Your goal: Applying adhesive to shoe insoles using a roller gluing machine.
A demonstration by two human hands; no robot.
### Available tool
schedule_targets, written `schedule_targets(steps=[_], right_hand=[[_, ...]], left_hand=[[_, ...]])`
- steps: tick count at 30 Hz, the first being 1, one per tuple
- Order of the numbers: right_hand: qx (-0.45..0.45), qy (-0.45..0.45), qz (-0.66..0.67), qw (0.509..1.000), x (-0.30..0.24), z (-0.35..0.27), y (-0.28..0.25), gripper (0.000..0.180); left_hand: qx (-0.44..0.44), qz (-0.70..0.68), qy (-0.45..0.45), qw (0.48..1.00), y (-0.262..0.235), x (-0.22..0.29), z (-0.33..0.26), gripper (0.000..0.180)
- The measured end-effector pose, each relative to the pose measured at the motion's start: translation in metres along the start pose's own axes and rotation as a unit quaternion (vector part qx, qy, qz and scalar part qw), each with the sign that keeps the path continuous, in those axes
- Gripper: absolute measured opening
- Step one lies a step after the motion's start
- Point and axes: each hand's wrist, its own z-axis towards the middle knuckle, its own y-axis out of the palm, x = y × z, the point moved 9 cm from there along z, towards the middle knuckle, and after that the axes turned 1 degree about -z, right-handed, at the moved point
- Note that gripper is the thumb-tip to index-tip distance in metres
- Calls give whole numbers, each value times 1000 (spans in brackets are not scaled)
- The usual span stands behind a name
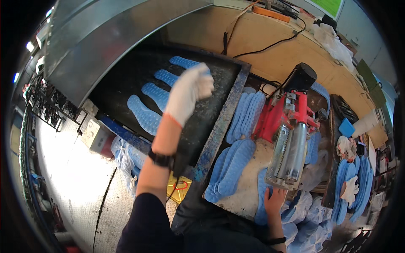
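Observation:
My left hand [190, 93], in a white glove, is above a dark, flat belt-like surface [206, 118] inside a metal frame. Its fingers are bent and blurred, so a grip cannot be made out. Several blue dimpled insoles lie there in a row; the farthest insole [179, 62] is partly behind the glove, and the nearest insole [142, 114] lies left of my forearm. My bare right hand [275, 203] is low beside a red machine with a metal roller [293, 154]. Its fingers are apart, the thumb at the edge of a blue insole [261, 206] on the worktable.
Stacked insoles [234, 166] lie on the worktable [240, 202] left of the roller, with another stack [247, 114] behind. A metal hood [109, 38] overhangs the dark surface. Plastic bags [306, 219] sit at lower right, near more insoles [352, 189] and gloves. A cable [274, 44] crosses the back panel.

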Motion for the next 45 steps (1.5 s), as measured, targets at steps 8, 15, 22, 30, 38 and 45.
schedule_targets(steps=[8,15,22,30,38,45], right_hand=[[-37,193,151,969,53,-15,15,40],[50,264,188,945,72,-5,9,36],[98,371,484,787,104,-31,32,29],[36,337,559,756,84,-27,32,37],[54,331,386,859,83,-19,11,40],[122,326,400,848,88,-24,5,41]], left_hand=[[12,195,-94,976,16,-118,-149,29],[52,220,62,972,19,-81,-155,68],[3,202,78,976,45,-81,-162,80],[-24,212,36,976,25,-103,-155,56],[-21,251,-20,968,23,-117,-154,34],[-25,256,-6,966,25,-119,-153,36]])
